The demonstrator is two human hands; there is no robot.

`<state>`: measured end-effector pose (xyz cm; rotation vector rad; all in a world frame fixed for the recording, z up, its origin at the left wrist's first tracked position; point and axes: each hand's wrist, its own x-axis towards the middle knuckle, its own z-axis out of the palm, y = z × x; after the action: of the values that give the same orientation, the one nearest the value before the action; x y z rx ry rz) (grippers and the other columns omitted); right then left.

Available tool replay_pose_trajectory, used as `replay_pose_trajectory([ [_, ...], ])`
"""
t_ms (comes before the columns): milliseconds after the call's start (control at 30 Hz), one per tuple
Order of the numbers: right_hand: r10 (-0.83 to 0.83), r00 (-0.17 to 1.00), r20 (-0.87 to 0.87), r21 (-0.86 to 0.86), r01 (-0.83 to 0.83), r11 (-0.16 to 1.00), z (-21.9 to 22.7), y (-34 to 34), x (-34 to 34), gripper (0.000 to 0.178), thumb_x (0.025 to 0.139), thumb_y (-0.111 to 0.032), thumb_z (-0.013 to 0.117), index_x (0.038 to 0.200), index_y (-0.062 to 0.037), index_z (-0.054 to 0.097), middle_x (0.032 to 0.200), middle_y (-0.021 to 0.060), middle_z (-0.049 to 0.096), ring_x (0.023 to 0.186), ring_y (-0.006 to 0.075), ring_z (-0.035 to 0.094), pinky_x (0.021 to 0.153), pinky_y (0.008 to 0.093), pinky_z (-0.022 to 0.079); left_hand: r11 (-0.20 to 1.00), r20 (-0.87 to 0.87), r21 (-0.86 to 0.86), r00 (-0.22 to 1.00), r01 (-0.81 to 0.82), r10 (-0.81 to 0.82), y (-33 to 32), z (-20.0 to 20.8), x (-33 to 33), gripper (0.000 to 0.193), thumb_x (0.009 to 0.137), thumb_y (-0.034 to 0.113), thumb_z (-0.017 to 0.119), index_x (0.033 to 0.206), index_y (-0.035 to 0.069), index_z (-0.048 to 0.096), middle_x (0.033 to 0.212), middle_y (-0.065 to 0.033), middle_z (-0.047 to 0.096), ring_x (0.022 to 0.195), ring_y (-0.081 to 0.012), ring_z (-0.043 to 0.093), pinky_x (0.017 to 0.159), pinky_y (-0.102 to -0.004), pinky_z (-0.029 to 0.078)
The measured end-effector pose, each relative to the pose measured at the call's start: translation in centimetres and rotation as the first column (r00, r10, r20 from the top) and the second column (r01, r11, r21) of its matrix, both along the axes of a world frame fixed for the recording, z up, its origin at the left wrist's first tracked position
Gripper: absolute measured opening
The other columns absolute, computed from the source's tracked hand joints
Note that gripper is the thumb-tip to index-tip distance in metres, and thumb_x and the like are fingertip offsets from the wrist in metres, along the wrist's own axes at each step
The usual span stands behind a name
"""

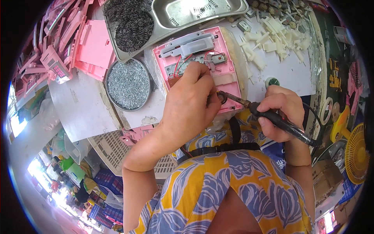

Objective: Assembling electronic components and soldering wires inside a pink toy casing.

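My right hand [281, 111] is wrapped around the black handle of a soldering iron [269, 117], fingers curled fully closed over it at the right of centre in the frame, with the thumb laid along the handle and the metal shaft running up and left to its tip at the lower right edge of the pink plastic casing [202, 66]. The casing lies open just above the middle of the frame, with red wires, a grey plastic part and small metal contacts showing inside it. My left hand [193, 103] lies over the lower half of that casing, fingers bent down and pressed together onto its inner parts near the wires; I cannot tell whether anything small is pinched under the fingertips, since the back of the hand hides them. The iron's tip sits just beside my left hand's knuckles. A round tin of small screws [128, 84] stands to the left of the casing, a metal tray [187, 13] with dark wire scouring pads [130, 23] is above it, and white plastic pieces [272, 37] are scattered at upper right.
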<state>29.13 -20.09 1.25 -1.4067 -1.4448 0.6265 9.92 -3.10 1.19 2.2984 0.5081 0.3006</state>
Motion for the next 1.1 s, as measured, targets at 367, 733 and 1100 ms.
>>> replay_pose_trajectory([
  [367, -0.049, 0.998, -0.050, -0.122, 0.043, 0.992, 0.7, -0.1, -0.1, 0.022, 0.073, -0.007, 0.075, 0.093, -0.0053, 0.067, 0.065, 0.0038, 0.053, 0.052, 0.0177, 0.049, 0.051, 0.0307, 0.038, 0.998, -0.031, -0.064, 1.000, -0.007, 0.005, -0.1, 0.1, 0.0, 0.016, 0.075, -0.001, 0.071, 0.087, -0.002, 0.060, 0.103, -0.0153, 0.055, 0.079, -0.0344, 0.063, 0.066, -0.0422, 0.054],
  [733, -0.143, 0.970, -0.194, -0.002, 0.145, 0.989, 0.5, -2.3, 1.6, 0.023, 0.078, -0.006, 0.073, 0.099, 0.0008, 0.064, 0.074, 0.0038, 0.058, 0.057, 0.0082, 0.043, 0.051, 0.0243, 0.031, 0.998, -0.071, -0.067, 0.997, 0.010, -0.014, -0.1, 0.4, -0.1, 0.017, 0.077, 0.001, 0.071, 0.090, -0.002, 0.060, 0.107, -0.0171, 0.056, 0.084, -0.0384, 0.063, 0.070, -0.0456, 0.054],
  [1100, -0.097, 0.988, -0.121, 0.017, 0.100, 0.995, 0.4, -1.9, 1.5, 0.023, 0.075, -0.009, 0.075, 0.095, -0.0015, 0.065, 0.069, 0.0040, 0.058, 0.053, 0.0134, 0.045, 0.049, 0.0277, 0.034, 1.000, -0.084, -0.006, 0.996, 0.030, -0.030, -0.3, 1.2, -0.3, 0.011, 0.084, -0.001, 0.073, 0.093, 0.000, 0.067, 0.107, -0.0140, 0.058, 0.084, -0.0295, 0.068, 0.072, -0.0360, 0.058],
])
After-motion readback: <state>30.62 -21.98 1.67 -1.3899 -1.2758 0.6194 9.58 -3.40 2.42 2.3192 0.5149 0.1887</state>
